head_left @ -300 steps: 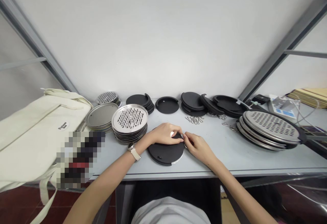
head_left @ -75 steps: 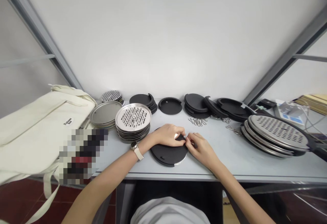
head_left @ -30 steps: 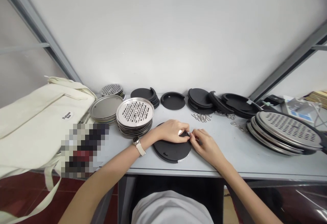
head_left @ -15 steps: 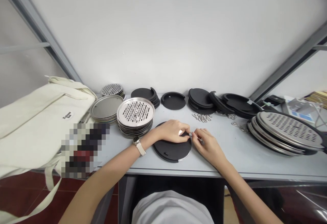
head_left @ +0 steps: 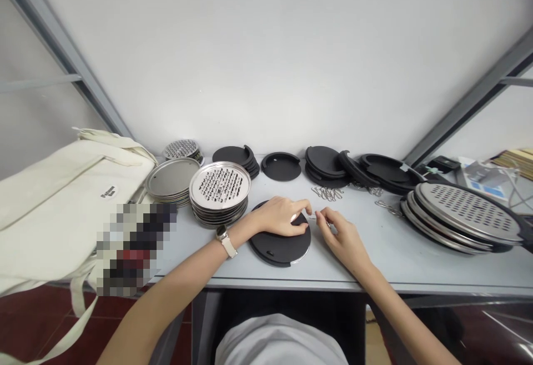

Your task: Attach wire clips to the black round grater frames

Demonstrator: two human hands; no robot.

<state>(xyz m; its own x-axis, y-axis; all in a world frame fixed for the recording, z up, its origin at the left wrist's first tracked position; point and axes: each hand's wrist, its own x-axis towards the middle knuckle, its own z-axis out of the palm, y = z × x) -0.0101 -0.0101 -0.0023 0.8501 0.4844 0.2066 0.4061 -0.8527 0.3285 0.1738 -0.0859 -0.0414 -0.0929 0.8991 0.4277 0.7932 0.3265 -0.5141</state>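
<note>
A round black plate (head_left: pixel 280 248) with a small slot and a bright metal edge at its right lies flat on the table in front of me. My left hand (head_left: pixel 283 216), with a watch on its wrist, rests over its upper part; thumb and forefinger are apart at the plate's right edge. Just right of the plate, my right hand (head_left: pixel 339 234) pinches a thin bent wire hook (head_left: pixel 312 216), whose tip points at the left fingers. Most of the hook is hidden by the right fingers.
Perforated metal grater discs (head_left: pixel 220 185) and plain metal discs (head_left: pixel 174 177) are stacked on the left. Black rimmed holders (head_left: pixel 281 166) line the wall, with loose wire hooks (head_left: pixel 328 193) before them. Larger grater plates (head_left: pixel 466 204) stand right; a cream bag (head_left: pixel 62 204) lies left.
The left thumb and forefinger have spread apart, off the wire hook's end. The right hand keeps the hook in about the same place. The plate has stayed put.
</note>
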